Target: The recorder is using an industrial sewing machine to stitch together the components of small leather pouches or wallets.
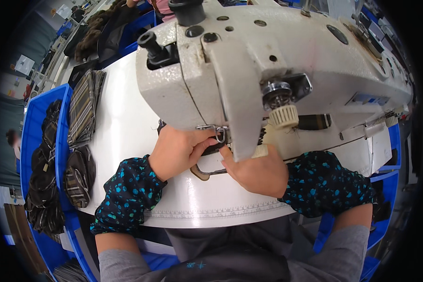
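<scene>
Under the head of a white sewing machine, my two hands meet at a small dark fabric piece by the presser foot. My left hand comes from the left, thumb and forefinger pinched on the fabric just in front of the foot. From the right, my right hand has its fingertips closed at the fabric's near right edge. A white machine part hanging in front hides some of its fingers. Dark sleeve covers with blue-green spots wrap both forearms.
On the white table, striped fabric pieces are stacked at the left, with dark striped sewn pieces nearer. A blue bin beside them holds dark fabric pieces. A striped strip lies beneath the machine arm. Ruler markings run along the table's front.
</scene>
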Available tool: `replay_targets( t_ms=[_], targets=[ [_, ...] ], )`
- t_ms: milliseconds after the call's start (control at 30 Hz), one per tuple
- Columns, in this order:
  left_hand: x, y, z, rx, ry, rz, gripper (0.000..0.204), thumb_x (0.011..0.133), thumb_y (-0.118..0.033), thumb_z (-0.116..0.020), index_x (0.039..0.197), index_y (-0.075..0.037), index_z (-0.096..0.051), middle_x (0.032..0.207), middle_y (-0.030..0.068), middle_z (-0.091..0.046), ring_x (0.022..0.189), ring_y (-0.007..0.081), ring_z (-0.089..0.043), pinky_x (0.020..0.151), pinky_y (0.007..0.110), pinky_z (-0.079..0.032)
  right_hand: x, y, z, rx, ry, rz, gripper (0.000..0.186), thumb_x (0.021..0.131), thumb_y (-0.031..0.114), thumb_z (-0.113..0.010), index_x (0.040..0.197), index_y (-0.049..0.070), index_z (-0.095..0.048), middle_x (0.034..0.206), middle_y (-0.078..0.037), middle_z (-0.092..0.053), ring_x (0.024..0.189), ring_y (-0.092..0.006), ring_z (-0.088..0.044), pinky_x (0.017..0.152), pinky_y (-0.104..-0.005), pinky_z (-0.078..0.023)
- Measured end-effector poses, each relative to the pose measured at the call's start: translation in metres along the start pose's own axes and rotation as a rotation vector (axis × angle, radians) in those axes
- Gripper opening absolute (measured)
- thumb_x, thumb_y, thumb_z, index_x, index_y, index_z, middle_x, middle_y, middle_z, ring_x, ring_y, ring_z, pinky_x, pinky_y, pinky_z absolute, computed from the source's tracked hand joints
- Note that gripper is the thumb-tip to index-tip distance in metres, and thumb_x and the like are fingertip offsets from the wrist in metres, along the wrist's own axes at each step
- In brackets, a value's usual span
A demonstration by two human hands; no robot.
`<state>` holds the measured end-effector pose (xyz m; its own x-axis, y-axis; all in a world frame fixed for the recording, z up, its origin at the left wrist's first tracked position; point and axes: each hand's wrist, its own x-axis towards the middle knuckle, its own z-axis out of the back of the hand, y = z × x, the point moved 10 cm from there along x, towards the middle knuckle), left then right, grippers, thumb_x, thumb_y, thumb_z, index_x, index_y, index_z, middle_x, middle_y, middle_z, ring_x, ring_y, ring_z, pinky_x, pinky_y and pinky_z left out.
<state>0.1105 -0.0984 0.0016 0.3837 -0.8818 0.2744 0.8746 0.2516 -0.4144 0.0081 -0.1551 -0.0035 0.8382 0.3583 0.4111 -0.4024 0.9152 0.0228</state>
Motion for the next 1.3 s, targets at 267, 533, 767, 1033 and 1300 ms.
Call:
replay_targets(
  t_ms=[267, 533, 767, 1033, 1300],
  targets=[
    [0.011, 0.014, 0.009, -0.206, 0.041, 0.16, 0.025, 0.083, -0.015, -0.08, 0.106, -0.006, -0.074, 0.093, 0.0134, -0.073, 0.081, 0.033, -0.069, 0.074, 0.038, -0.055, -0.002, -0.006, -0.005, 0.036, -0.108, 0.041, 0.03, 0.081, 0.011, -0.062, 0.108, 0.004, -0.071, 0.061, -0.004, -0.06, 0.048, -0.0211, -0.06, 0.043, -0.0358, -0.045],
    [0.012, 0.017, 0.004, -0.334, 0.124, 0.207, 0.026, 0.083, -0.011, -0.08, 0.107, -0.005, -0.072, 0.097, 0.0124, -0.073, 0.09, 0.0301, -0.069, 0.08, 0.037, -0.055, 0.003, -0.031, 0.014, 0.194, -0.323, -0.013, 0.02, 0.08, 0.008, -0.069, 0.099, 0.012, -0.07, 0.067, -0.005, -0.058, 0.053, -0.0229, -0.06, 0.045, -0.0356, -0.045],
    [0.005, 0.027, -0.012, -0.415, 0.158, 0.208, 0.024, 0.078, -0.015, -0.083, 0.1, -0.009, -0.076, 0.1, 0.0095, -0.072, 0.093, 0.0314, -0.067, 0.082, 0.038, -0.055, 0.007, -0.038, -0.011, 0.371, -0.14, 0.032, 0.012, 0.084, 0.006, -0.065, 0.095, 0.01, -0.068, 0.07, -0.008, -0.06, 0.056, -0.0244, -0.061, 0.049, -0.0349, -0.046],
    [0.008, 0.001, 0.006, -0.072, 0.068, 0.126, 0.026, 0.071, -0.021, -0.085, 0.095, -0.014, -0.08, 0.095, 0.0089, -0.072, 0.09, 0.0315, -0.067, 0.076, 0.039, -0.054, 0.0, 0.001, -0.003, -0.208, 0.033, 0.23, 0.024, 0.083, 0.011, -0.064, 0.103, -0.001, -0.068, 0.065, -0.004, -0.059, 0.052, -0.0219, -0.058, 0.048, -0.0337, -0.043],
    [0.006, 0.006, 0.002, -0.021, 0.03, 0.153, 0.025, 0.07, -0.025, -0.085, 0.092, -0.015, -0.081, 0.094, 0.0063, -0.073, 0.09, 0.0305, -0.067, 0.076, 0.038, -0.054, -0.002, -0.002, 0.004, -0.107, -0.003, 0.182, 0.035, 0.077, 0.01, -0.063, 0.108, -0.005, -0.068, 0.062, -0.004, -0.058, 0.052, -0.0192, -0.058, 0.047, -0.0338, -0.045]
  ],
)
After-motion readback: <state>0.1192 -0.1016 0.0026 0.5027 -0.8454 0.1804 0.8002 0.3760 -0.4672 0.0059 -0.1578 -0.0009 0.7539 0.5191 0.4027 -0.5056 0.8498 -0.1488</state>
